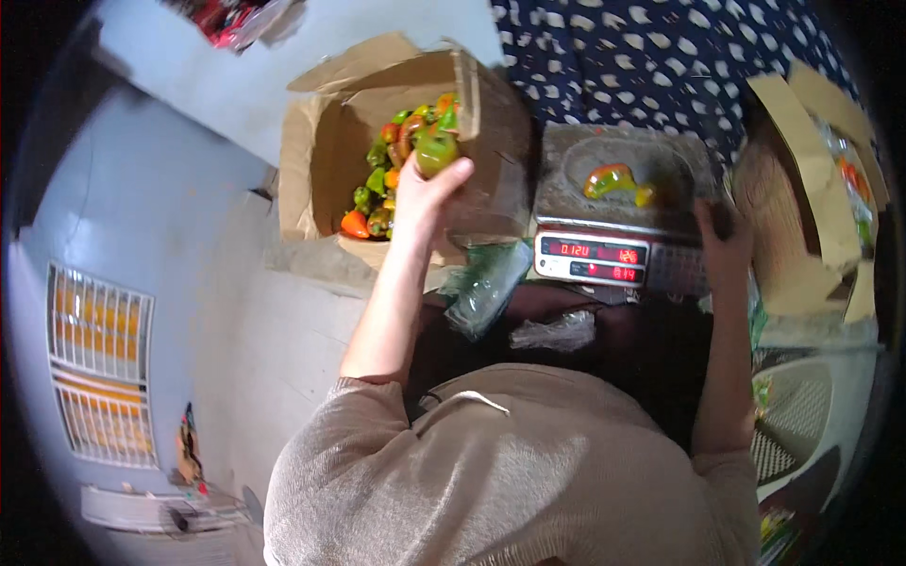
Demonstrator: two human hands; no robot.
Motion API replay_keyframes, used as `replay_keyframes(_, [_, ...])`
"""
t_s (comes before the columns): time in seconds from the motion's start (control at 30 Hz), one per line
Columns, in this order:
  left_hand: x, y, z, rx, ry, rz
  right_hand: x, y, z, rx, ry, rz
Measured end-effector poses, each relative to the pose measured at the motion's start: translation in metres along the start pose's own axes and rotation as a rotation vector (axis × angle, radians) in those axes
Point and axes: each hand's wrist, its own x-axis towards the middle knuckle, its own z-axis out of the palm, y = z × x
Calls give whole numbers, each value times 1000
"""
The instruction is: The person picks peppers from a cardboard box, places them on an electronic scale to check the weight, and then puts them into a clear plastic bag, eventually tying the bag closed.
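Observation:
In my left hand (423, 194) is a green bell pepper (436, 153), held at the opening of a cardboard box (488, 141). Behind it, inside the box, lie several green, red and orange peppers (356, 224). To the right stands a digital scale (552, 152) with a worn metal platter and lit red digits. A red-and-green pepper (610, 180) rests on the platter, beside a smaller, blurred yellowish one (645, 195). My right hand (727, 237) is at the scale's right edge, blurred and in shadow; whether it grips anything is unclear.
At the right, another open cardboard box (771, 226) holds plastic-wrapped peppers (855, 180). Clear plastic bags (488, 290) lie by the scale's front left and on my lap (555, 332). Dark patterned cloth (623, 64) spreads behind the scale. A pale plastic chair (800, 410) stands at lower right.

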Motion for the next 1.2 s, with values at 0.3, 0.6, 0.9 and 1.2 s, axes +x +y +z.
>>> replay_keyframes(0.3, [-43, -33, 102, 138, -525, 57, -52, -59, 1, -31, -267, -604])
replay_keyframes(0.6, [-51, -22, 119, 393, -584, 117, -52, -56, -2, -92, -224, -559])
replay_keyframes(0.9, [-72, 16, 126, 611, -483, 343, 31, 40, -2, -94, -104, 265])
replay_keyframes(1.2, [17, -72, 86, 35, -286, -274, 39, 83, 1, -10, -33, 309])
